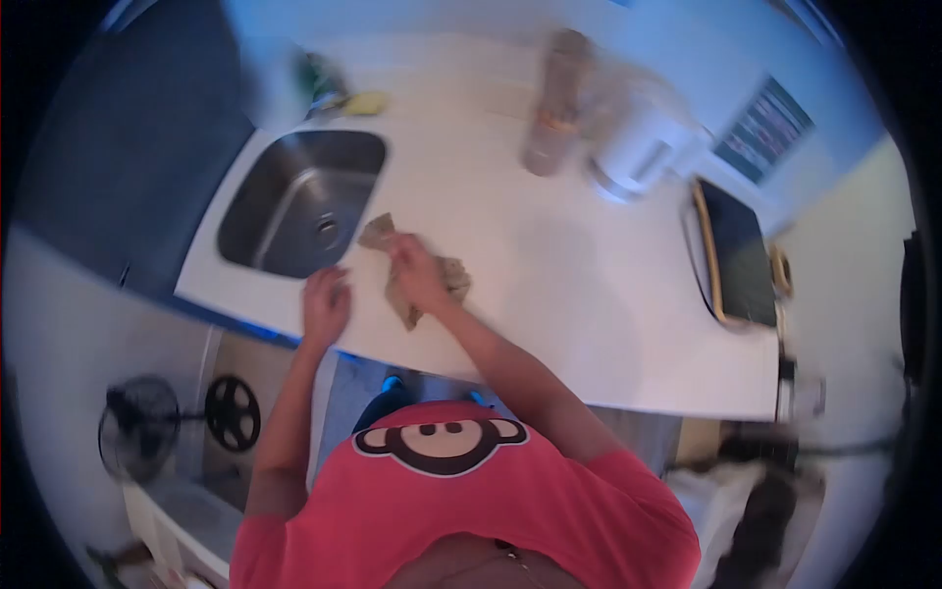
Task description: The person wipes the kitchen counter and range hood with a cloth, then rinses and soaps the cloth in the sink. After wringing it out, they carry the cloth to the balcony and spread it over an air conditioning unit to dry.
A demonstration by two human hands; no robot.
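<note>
A crumpled brown cloth (453, 279) lies on the white countertop (579, 294), to the right of the sink. My right hand (417, 270) presses down on it, with the fingers closed round part of the fabric. One corner of the cloth sticks out beyond my fingertips toward the sink, and another hangs out below my wrist. By the front rim of the steel sink (285, 211), my left hand (326, 302) rests at the counter's edge. Its fingers are loosely bent and apart, and nothing shows in them.
At the back of the counter stand a tall bottle-like container (557, 108) and a white electric kettle (640, 147). A dark tray with a light rim (738, 255) lies at the right end. Something yellow (365, 103) sits behind the sink. A black fan (139, 424) is below left.
</note>
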